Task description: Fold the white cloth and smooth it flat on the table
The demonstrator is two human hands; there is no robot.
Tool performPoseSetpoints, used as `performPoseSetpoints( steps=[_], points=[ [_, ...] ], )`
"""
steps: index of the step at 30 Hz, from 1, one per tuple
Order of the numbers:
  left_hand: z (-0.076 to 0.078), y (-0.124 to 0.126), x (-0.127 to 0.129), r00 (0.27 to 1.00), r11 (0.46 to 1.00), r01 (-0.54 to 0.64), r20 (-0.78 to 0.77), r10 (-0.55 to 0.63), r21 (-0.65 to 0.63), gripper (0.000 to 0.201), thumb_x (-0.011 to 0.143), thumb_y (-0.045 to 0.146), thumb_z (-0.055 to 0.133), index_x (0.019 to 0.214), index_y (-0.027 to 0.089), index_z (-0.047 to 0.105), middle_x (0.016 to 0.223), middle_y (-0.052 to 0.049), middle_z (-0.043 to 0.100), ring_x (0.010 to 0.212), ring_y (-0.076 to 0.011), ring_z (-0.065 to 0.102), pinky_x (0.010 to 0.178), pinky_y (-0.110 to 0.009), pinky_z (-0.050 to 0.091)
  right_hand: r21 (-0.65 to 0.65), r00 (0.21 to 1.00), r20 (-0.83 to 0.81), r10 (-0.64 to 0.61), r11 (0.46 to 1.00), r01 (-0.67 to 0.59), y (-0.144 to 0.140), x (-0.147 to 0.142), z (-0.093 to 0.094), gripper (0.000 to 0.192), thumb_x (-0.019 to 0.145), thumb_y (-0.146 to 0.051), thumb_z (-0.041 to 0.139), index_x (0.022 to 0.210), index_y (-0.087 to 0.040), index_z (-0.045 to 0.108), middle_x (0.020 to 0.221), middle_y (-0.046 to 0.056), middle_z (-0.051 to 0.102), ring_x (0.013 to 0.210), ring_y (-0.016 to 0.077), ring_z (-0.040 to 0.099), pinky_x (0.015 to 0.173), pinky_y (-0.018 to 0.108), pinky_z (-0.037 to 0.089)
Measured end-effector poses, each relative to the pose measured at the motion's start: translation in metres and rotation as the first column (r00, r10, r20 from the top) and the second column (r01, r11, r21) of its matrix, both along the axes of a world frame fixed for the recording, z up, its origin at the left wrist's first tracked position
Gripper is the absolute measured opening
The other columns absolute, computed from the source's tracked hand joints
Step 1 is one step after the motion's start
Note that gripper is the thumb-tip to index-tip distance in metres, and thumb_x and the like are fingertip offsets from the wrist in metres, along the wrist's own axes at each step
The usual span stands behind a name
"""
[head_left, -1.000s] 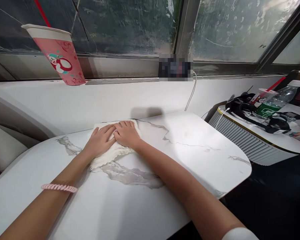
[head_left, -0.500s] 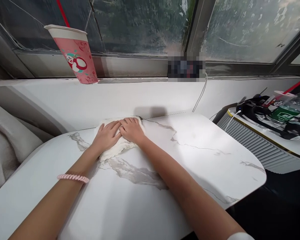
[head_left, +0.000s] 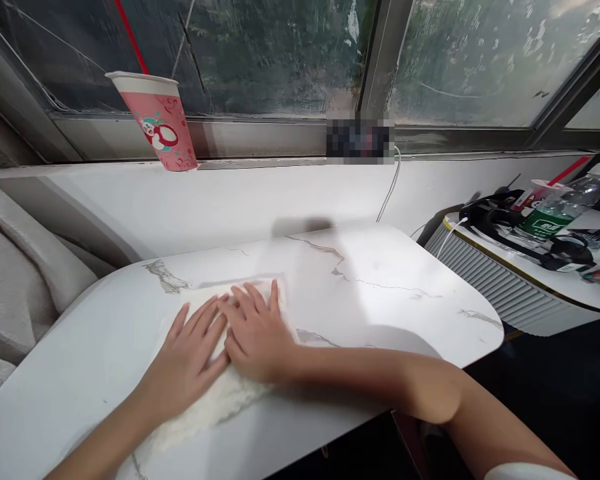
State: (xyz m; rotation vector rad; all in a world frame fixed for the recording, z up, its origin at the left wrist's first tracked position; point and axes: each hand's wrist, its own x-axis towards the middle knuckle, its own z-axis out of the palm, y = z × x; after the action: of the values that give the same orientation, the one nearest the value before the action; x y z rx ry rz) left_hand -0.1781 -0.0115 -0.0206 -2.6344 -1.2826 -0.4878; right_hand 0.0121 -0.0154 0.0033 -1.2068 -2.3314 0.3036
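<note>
A cream-white cloth (head_left: 230,398) lies spread on the white marble-patterned table (head_left: 410,313). My left hand (head_left: 193,357) presses flat on the cloth, its fingers stretched out and pointing away from me. Beside it, my right hand (head_left: 260,337) also rests flat on the cloth with fingers spread; its fingertips touch or overlap those of the left. Both palms cover the cloth's middle, so that part is hidden.
A pink paper cup (head_left: 163,130) with a red straw stands on the window ledge, near a blurred-out object (head_left: 360,139) with a white cable. At right, a ribbed cabinet (head_left: 460,267) holds a water bottle (head_left: 550,217), another cup and black items. Grey fabric (head_left: 25,267) is at left.
Both hands and the cloth have slid from the table's far edge toward me. My right elbow has bent outward. The view has shifted slightly.
</note>
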Motion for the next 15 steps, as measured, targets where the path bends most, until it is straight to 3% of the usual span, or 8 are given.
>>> performPoseSetpoints(
  steps=[5, 8, 12, 15],
  points=[
    [-0.004, -0.064, -0.017, 0.999, 0.998, 0.035, -0.027, -0.033, 0.044, 0.087, 0.084, 0.04, 0.045, 0.16, 0.031, 0.004, 0.156, -0.003, 0.041, 0.138, -0.0324, 0.046, 0.122, -0.056, 0.024, -0.122, 0.984, -0.133, 0.122, 0.983, -0.138, -0.056, 0.003, 0.01, 0.055, 0.096, -0.029, 0.043, 0.15, -0.022, 0.036, 0.154, 0.009, 0.043, 0.146, 0.026, 0.029, 0.122, 0.065, 0.0],
    [-0.016, -0.087, -0.036, 0.999, 0.999, -0.032, 0.009, 0.032, 0.042, 0.098, 0.074, 0.042, 0.049, 0.157, 0.037, -0.005, 0.155, 0.008, 0.035, 0.137, -0.033, 0.047, 0.119, -0.057, 0.032, -0.143, 0.975, -0.137, 0.175, 0.97, -0.195, -0.074, -0.004, 0.015, 0.056, 0.095, -0.031, 0.047, 0.15, -0.026, 0.037, 0.156, 0.007, 0.041, 0.147, 0.0242, 0.028, 0.124, 0.063, 0.002],
    [-0.035, -0.094, -0.067, 0.994, 0.994, -0.11, 0.017, 0.11, 0.015, 0.102, 0.062, 0.051, 0.049, 0.15, 0.049, -0.003, 0.147, 0.026, 0.029, 0.136, -0.0334, 0.047, 0.109, -0.056, 0.045, -0.135, 0.972, -0.132, 0.193, 0.968, -0.211, -0.079, -0.017, 0.018, 0.055, 0.095, -0.032, 0.047, 0.149, -0.029, 0.037, 0.156, 0.003, 0.042, 0.147, 0.021, 0.029, 0.125, 0.06, 0.006],
    [-0.038, -0.081, -0.088, 0.994, 0.993, -0.113, 0.007, 0.113, -0.04, 0.104, 0.063, 0.049, 0.051, 0.152, 0.046, -0.005, 0.151, 0.022, 0.027, 0.138, -0.0339, 0.044, 0.12, -0.055, 0.033, -0.127, 0.974, -0.14, 0.176, 0.973, -0.194, -0.069, -0.03, 0.017, 0.054, 0.094, -0.03, 0.047, 0.147, -0.029, 0.04, 0.154, 0.003, 0.044, 0.146, 0.0211, 0.031, 0.126, 0.059, 0.011]
  ],
)
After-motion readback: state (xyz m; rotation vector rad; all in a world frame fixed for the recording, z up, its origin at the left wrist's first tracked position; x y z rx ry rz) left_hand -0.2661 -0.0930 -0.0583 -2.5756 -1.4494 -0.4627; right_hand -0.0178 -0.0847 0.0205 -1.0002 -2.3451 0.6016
